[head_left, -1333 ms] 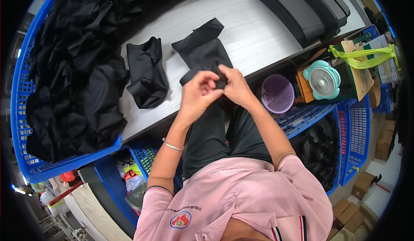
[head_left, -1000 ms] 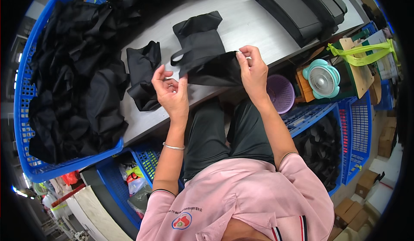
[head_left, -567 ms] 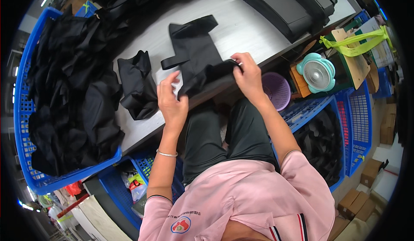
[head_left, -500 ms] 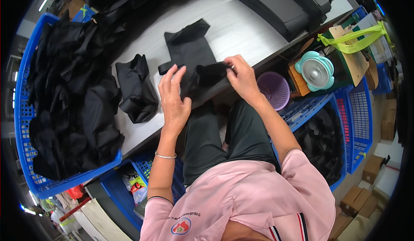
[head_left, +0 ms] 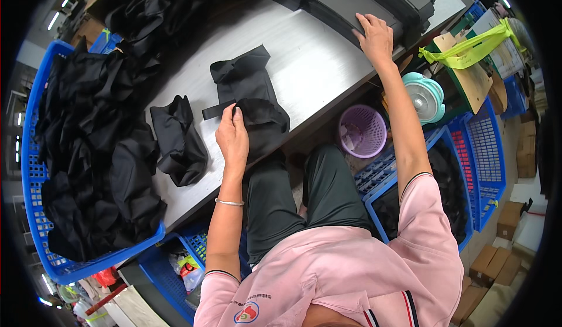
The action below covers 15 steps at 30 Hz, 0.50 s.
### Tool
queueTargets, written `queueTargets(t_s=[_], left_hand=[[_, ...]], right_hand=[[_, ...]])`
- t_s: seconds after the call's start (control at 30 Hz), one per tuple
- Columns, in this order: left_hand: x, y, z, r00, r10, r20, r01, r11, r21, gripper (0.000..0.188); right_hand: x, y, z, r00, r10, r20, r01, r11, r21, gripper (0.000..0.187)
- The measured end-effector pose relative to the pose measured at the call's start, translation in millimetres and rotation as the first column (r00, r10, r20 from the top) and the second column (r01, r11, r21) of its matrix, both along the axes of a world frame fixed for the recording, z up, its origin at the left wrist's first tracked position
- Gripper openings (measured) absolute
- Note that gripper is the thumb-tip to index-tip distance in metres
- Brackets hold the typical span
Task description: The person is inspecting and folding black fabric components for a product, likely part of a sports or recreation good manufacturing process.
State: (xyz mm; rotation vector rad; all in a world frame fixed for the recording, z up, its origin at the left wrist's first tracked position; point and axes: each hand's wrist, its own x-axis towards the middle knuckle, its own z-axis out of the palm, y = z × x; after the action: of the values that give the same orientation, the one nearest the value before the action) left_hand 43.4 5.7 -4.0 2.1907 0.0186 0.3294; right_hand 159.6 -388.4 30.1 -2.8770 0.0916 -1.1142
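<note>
My left hand point(head_left: 232, 138) is closed, pinching the edge of a black fabric piece point(head_left: 257, 119) with folded ends that lies on the white table near its front edge. At the upper right, my right hand point(head_left: 377, 39) rests with fingers apart on a stack of dark grey flat panels point(head_left: 345, 5) with black edges. To the left of my left hand sits a second folded black fabric piece point(head_left: 178, 142), touched by neither hand.
A blue basket point(head_left: 36, 210) heaped with black fabric point(head_left: 105, 163) stands left. More black cloth point(head_left: 170, 14) lies at the table's back. Below the table's right edge are a purple bin point(head_left: 363, 131), a teal fan point(head_left: 424, 98) and further blue baskets point(head_left: 489, 163).
My right hand has let go of the black fabric piece and moved up and right onto the panel stack. My left hand stays at the piece, now pinching its edge.
</note>
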Motion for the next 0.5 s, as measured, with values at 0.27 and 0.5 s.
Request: queueTargets(t_s=[0.27,0.5], left_hand=[[-5,-1,5,0.990,0.140,-0.010,-0.139,0.963,-0.231,0.032],[-35,-9,36,0.953,0.126,0.276,-0.088,0.985,-0.146,0.041]], right_hand=[[-60,49,-1,0.997,-0.049,-0.058,0.037,0.981,-0.193,0.043],[-78,65,32,0.994,0.066,-0.090,-0.064,0.998,0.021,0.025]])
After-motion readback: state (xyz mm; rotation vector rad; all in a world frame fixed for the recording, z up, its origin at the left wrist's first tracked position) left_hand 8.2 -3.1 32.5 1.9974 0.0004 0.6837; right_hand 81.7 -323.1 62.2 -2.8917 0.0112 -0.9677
